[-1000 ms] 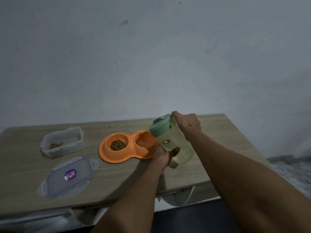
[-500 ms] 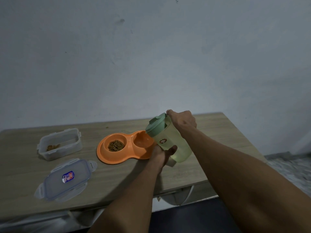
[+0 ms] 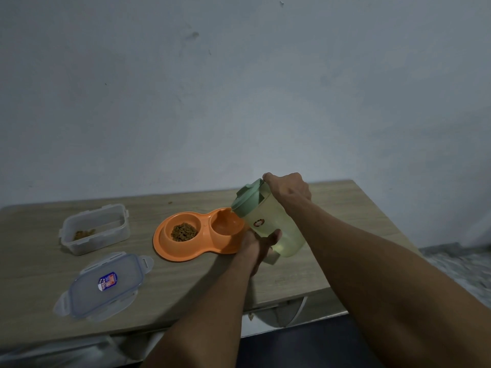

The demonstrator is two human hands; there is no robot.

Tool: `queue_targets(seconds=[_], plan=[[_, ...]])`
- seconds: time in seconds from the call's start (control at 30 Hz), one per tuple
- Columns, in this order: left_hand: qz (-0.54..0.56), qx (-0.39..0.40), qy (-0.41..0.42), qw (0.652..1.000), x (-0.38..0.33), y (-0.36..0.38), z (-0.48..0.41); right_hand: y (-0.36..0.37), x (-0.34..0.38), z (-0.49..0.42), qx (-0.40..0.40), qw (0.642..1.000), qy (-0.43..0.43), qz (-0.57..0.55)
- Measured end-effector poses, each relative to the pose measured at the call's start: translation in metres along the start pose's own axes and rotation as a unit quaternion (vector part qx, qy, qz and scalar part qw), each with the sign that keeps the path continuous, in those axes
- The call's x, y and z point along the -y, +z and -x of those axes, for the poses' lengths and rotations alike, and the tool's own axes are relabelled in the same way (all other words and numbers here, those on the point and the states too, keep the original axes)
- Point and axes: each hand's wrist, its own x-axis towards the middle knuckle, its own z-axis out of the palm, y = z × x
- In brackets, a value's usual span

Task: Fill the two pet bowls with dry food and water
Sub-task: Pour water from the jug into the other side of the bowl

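An orange double pet bowl (image 3: 186,252) lies on the wooden table (image 3: 345,208). Its left cup holds brown dry food (image 3: 183,231); I see no water in its right cup (image 3: 225,226). A pale green water jug (image 3: 268,221) with a green lid is tilted left, its spout over the right cup's edge. My right hand (image 3: 288,188) grips the jug at its top rear. My left hand (image 3: 261,244) supports the jug from below, thumb against its side.
A clear plastic food container (image 3: 95,229) with a little kibble left stands at the left. Its lid (image 3: 105,285) with a blue sticker lies in front of it near the table's front edge. A wall rises behind the table.
The jug has tilted a bit further left, bringing its spout closer over the right cup. Both hands keep their hold.
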Motion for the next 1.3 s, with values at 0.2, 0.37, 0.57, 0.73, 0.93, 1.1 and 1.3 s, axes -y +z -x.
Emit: queue_targets(seconds=[0.2, 0.37, 0.57, 0.73, 0.93, 1.1, 1.3], plan=[[-0.015, 0.017, -0.013, 1.0, -0.002, 0.003, 0.005, 0.0, 0.003, -0.001, -0.005, 1.0, -0.003, 0.011], [-0.033, 0.012, -0.015, 0.999, -0.001, 0.003, 0.001, -0.001, 0.004, -0.002, -0.005, 1.0, -0.009, 0.015], [-0.005, 0.005, 0.011, 1.0, 0.0, 0.008, 0.003, -0.005, 0.002, -0.004, 0.0, 1.0, -0.003, 0.01], [-0.022, 0.018, 0.008, 1.0, -0.002, 0.01, 0.005, -0.007, 0.001, -0.003, -0.004, 1.0, -0.006, 0.012], [-0.036, 0.002, 0.007, 0.999, -0.004, 0.013, 0.011, -0.009, 0.0, -0.004, -0.011, 1.0, -0.012, 0.012], [-0.033, 0.001, 0.007, 0.999, -0.005, 0.013, 0.012, -0.01, 0.001, -0.003, -0.012, 1.0, -0.012, 0.013], [-0.04, -0.004, 0.008, 0.999, -0.005, 0.013, 0.013, -0.01, 0.003, -0.002, -0.011, 1.0, -0.009, 0.016]])
